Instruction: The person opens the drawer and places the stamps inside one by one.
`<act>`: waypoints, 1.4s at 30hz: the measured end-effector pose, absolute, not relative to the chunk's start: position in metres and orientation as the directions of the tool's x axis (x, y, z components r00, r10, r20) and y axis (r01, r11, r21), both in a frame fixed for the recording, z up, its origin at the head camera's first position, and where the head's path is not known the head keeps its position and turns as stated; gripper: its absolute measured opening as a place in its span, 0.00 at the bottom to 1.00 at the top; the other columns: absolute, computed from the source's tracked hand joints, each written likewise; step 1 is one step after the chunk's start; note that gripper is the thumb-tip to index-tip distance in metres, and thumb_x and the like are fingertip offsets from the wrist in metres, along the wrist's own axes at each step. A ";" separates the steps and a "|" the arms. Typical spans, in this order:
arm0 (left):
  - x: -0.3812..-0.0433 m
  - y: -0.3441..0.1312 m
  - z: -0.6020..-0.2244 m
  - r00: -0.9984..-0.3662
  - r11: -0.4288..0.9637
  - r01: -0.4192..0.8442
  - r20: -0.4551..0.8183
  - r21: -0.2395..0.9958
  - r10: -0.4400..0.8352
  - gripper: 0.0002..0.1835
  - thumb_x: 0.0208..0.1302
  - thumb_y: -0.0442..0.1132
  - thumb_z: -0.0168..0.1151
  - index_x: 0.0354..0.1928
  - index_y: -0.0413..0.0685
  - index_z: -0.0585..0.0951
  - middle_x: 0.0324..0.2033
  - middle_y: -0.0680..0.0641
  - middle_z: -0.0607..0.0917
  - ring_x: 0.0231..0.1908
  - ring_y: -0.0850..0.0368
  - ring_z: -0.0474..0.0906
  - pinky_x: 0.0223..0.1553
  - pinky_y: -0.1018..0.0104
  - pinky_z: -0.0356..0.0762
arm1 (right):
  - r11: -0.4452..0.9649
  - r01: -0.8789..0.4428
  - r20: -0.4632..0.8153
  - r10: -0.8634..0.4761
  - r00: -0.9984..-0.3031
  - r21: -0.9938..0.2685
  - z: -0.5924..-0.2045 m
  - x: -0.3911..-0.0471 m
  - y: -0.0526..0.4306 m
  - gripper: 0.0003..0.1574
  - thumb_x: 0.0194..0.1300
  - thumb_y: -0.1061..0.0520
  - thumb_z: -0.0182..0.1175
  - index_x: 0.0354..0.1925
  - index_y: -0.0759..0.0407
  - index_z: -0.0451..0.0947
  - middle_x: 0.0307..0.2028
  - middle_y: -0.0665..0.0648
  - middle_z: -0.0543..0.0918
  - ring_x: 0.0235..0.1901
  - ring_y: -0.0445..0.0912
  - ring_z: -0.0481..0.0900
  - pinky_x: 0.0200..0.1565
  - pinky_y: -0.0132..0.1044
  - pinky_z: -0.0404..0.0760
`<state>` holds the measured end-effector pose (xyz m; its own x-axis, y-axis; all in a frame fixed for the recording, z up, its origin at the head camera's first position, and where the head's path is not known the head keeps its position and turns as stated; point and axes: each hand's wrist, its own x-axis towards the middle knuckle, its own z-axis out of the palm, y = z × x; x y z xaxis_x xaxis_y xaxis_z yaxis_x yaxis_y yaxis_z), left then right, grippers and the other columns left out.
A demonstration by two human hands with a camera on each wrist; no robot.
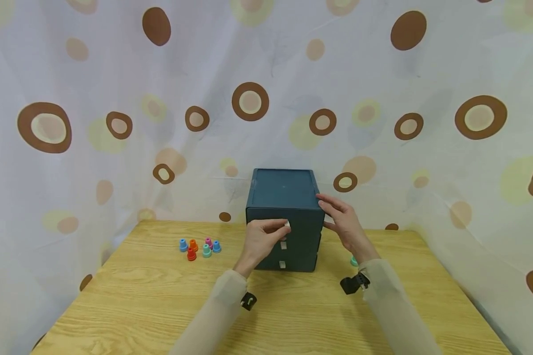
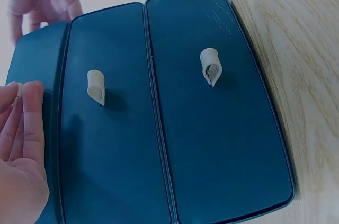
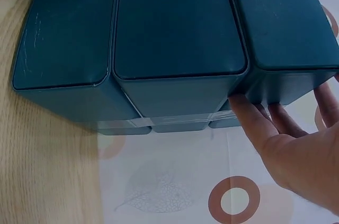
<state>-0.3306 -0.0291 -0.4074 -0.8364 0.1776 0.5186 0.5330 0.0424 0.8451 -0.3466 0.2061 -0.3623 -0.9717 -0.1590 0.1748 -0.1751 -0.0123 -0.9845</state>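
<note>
A dark blue three-drawer box (image 1: 285, 190) stands near the back of the table, its drawer fronts facing me. My left hand (image 1: 258, 241) pinches the white loop pull (image 1: 287, 225) of the top drawer between thumb and fingers. Below it, the middle loop pull (image 2: 96, 86) and the bottom loop pull (image 2: 211, 66) are untouched. With fingers extended, my right hand (image 1: 347, 226) rests against the box's right side near the top edge. In the right wrist view its fingertips touch the side of the top drawer (image 3: 291, 28). All the drawer fronts sit about flush.
Several small coloured cone-shaped pieces, among them a red one (image 1: 191, 254) and a blue one (image 1: 216, 246), stand left of the box. A green piece (image 1: 354, 261) is partly hidden by the right forearm. A patterned cloth (image 1: 284, 59) hangs behind the wooden table (image 1: 151, 296).
</note>
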 end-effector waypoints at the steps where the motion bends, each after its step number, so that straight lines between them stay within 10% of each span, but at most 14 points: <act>1: -0.330 -0.030 -0.407 -0.833 0.048 0.538 0.522 0.841 0.184 0.13 0.62 0.35 0.68 0.48 0.41 0.87 0.38 0.39 0.89 0.34 0.43 0.88 0.36 0.52 0.86 | -0.011 -0.177 0.177 -0.160 -0.971 -0.984 -0.362 -0.347 0.206 0.36 0.74 0.46 0.54 0.72 0.60 0.62 0.75 0.59 0.57 0.75 0.55 0.51 0.68 0.61 0.62; 11: -0.315 -0.036 -0.404 -0.826 0.061 0.540 0.514 0.839 0.232 0.12 0.62 0.33 0.67 0.48 0.38 0.86 0.37 0.38 0.89 0.37 0.40 0.87 0.38 0.69 0.84 | 0.021 -0.197 0.190 -0.189 -0.964 -0.980 -0.361 -0.345 0.208 0.35 0.75 0.45 0.52 0.73 0.59 0.62 0.76 0.58 0.55 0.76 0.55 0.50 0.68 0.63 0.60; 35: -0.293 -0.045 -0.403 -0.796 0.127 0.584 0.534 0.802 0.286 0.13 0.61 0.41 0.69 0.47 0.46 0.88 0.38 0.45 0.90 0.33 0.41 0.87 0.34 0.69 0.85 | 0.041 -0.200 0.189 -0.185 -0.964 -0.979 -0.362 -0.345 0.208 0.35 0.74 0.44 0.53 0.72 0.58 0.63 0.75 0.57 0.57 0.76 0.54 0.50 0.69 0.64 0.56; 42: -0.284 -0.048 -0.403 -0.788 0.139 0.583 0.515 0.801 0.338 0.13 0.62 0.40 0.68 0.48 0.46 0.88 0.39 0.46 0.90 0.30 0.62 0.86 0.33 0.67 0.85 | 0.049 -0.205 0.192 -0.188 -0.963 -0.978 -0.362 -0.346 0.209 0.35 0.75 0.44 0.52 0.72 0.57 0.63 0.75 0.58 0.57 0.76 0.55 0.50 0.69 0.65 0.56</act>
